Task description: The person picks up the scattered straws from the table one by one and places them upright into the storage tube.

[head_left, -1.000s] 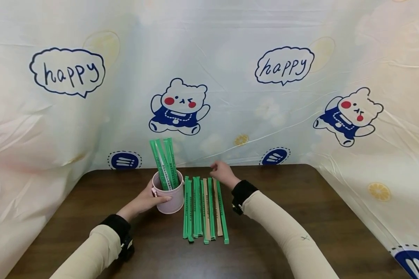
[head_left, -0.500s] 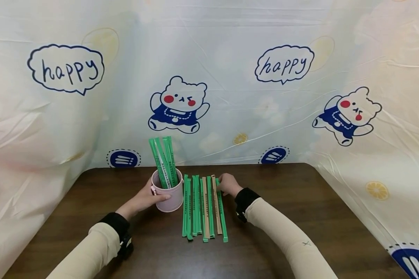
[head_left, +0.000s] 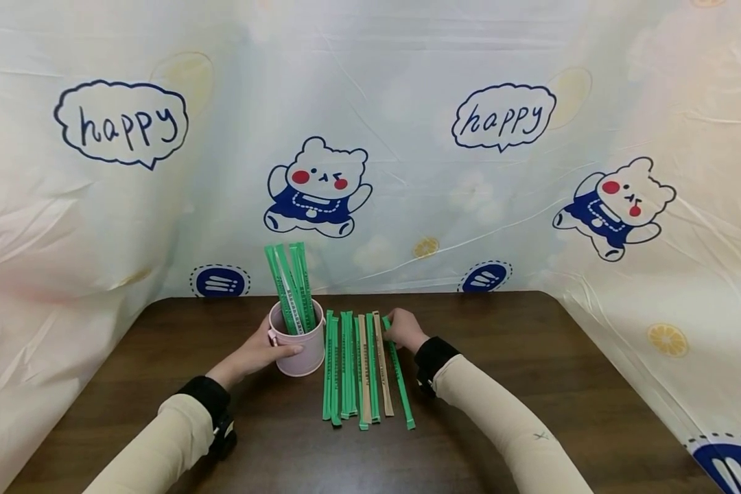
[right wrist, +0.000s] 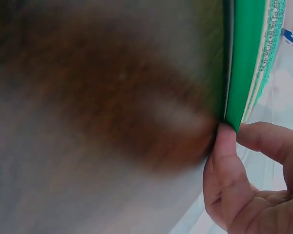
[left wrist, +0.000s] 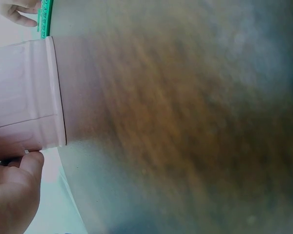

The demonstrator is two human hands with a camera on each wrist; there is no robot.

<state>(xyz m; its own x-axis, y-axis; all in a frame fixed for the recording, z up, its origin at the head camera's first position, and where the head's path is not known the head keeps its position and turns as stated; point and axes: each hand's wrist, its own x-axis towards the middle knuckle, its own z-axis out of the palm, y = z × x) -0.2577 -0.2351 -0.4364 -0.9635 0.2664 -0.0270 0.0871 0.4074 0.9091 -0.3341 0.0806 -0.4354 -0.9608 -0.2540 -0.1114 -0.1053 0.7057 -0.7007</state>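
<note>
My left hand (head_left: 254,352) holds a small pink bucket (head_left: 302,358) by its side, thumb across the front. Several green wrapped straws (head_left: 289,291) stand in it, leaning left. Right of the bucket lies a row of wrapped straws, mostly green (head_left: 335,370), with two brown ones (head_left: 383,374) among them. My right hand (head_left: 405,331) pinches the far end of the rightmost green wrapped straw (head_left: 402,387), which lies slanted, apart from the row at its near end. Thumb and fingertip grip that green wrapper (right wrist: 246,63) in the right wrist view.
A dark wooden table (head_left: 500,412) carries everything. Behind it hangs a pale curtain (head_left: 407,206) printed with bears and "happy" bubbles, reaching down to the table's back edge.
My right hand has come down from above the row's far end and taken hold of the rightmost green wrapped straw, whose near end has swung right. The left hand stays on the bucket.
</note>
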